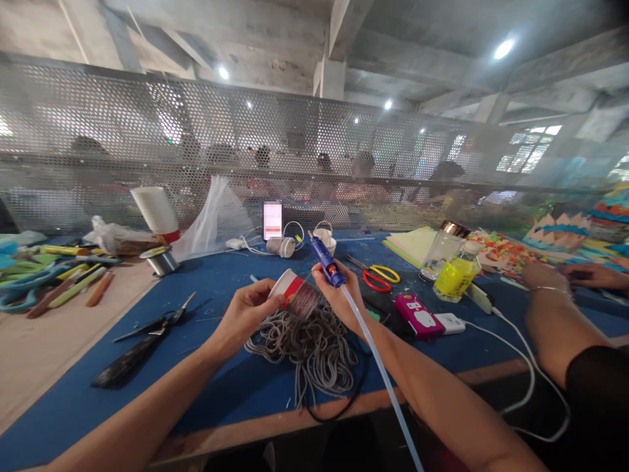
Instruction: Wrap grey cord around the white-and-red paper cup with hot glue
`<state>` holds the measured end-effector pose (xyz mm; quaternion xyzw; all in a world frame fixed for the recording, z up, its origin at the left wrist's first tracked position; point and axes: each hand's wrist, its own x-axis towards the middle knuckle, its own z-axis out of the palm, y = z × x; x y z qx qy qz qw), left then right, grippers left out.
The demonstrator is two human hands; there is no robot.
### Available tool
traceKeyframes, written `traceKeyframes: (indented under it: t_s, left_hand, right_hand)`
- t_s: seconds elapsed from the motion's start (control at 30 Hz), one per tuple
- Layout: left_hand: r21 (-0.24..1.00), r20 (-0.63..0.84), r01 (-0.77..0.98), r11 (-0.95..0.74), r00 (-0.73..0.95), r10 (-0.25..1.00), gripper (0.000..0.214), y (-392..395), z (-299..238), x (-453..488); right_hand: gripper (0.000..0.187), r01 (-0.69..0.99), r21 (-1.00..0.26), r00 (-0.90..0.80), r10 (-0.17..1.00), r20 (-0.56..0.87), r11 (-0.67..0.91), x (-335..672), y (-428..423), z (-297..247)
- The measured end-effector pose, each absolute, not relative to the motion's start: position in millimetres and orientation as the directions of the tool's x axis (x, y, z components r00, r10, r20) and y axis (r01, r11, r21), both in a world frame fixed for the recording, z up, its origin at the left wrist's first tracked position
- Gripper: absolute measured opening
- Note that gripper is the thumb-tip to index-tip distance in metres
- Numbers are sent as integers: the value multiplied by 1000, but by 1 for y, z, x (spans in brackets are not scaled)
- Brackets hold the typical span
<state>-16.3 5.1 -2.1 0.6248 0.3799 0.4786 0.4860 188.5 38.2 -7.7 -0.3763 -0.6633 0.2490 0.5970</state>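
Note:
My left hand [248,313] is closed round a paper cup [289,290] with a red band, held on its side above the blue table [216,367]. Grey cord is wound round part of the cup. My right hand [339,292] grips a blue glue gun [325,260] with a long clear glue stick [378,367] trailing toward me; its nozzle points up and away. A loose heap of grey cord [307,347] lies on the table right under both hands.
Black scissors [164,322] and a dark flat tool [125,362] lie left. Red and yellow scissors [376,275], a pink device [417,313] with a white cable, a yellow-filled bottle [455,274] and a jar [442,252] sit right. Another person's arm [560,328] rests at far right. A perforated screen [295,151] backs the table.

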Motion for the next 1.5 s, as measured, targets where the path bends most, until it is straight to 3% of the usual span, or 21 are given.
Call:
traceKeyframes:
  t_s: [1.5]
  left_hand:
    - [983,177,-108,-148,345,922,17,3,-6,-20]
  right_hand:
    - [24,258,-792,-73,828,556,554,188,40,-11]
